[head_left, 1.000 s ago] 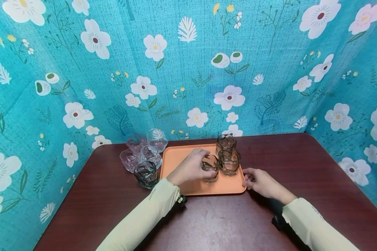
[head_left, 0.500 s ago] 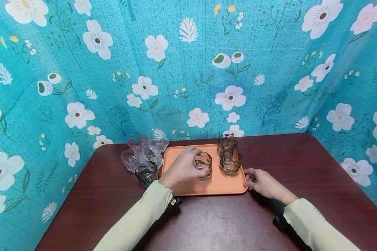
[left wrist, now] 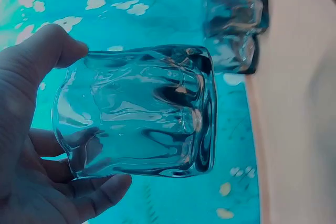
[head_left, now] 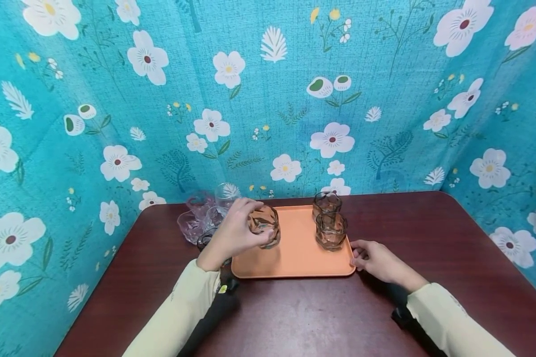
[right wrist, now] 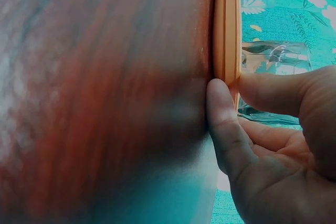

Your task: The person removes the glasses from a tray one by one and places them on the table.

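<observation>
My left hand grips a faceted brown-tinted glass by its sides, above the left half of the orange tray. In the left wrist view, thumb and fingers hold the glass near its rim, with its thick base pointing away. At the tray's right edge my right hand pinches the rim; the right wrist view has thumb and forefinger on the tray edge. Two more brown glasses stand at the tray's right side, one in front and one behind.
Left of the tray, several pink and clear glasses stand close together. A dark grey glass is partly hidden by my left hand. The dark red table ends at a flowered teal curtain.
My left hand has carried the brown glass left and up, away from the two other brown glasses. My right hand keeps its pinch on the tray rim.
</observation>
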Action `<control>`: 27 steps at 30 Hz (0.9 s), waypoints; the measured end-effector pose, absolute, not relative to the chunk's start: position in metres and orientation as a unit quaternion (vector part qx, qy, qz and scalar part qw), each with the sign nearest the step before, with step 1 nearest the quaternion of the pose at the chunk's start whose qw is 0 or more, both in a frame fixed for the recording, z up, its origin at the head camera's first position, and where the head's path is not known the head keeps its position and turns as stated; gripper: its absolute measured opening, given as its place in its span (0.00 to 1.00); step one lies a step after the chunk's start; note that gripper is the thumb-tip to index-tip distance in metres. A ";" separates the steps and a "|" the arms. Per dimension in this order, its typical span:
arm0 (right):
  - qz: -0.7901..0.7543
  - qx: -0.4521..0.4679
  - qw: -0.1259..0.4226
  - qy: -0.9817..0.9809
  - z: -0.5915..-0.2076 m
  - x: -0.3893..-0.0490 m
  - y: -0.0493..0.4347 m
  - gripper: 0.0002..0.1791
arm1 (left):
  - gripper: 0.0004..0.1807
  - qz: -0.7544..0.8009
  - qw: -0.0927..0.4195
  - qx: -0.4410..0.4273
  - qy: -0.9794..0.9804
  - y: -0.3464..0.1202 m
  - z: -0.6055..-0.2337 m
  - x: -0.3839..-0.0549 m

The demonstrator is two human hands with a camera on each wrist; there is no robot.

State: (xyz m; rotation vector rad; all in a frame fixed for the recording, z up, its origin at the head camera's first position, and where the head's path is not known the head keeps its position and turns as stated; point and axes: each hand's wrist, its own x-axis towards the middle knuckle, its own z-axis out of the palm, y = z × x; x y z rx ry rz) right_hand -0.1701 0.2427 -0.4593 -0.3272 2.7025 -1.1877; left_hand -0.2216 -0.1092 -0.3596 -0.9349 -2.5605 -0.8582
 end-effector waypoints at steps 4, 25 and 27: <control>-0.397 -0.113 0.083 0.907 -0.459 -0.170 0.243 0.23 | 0.33 -0.289 0.160 -0.311 -0.891 -0.126 -0.349 -0.217; -0.405 -0.117 0.082 0.903 -0.461 -0.170 0.244 0.22 | 0.33 -0.240 0.226 -0.217 -0.919 -0.225 -0.315 -0.178; -0.404 -0.115 0.081 0.904 -0.461 -0.170 0.243 0.23 | 0.33 -0.240 0.225 -0.205 -0.922 -0.237 -0.315 -0.176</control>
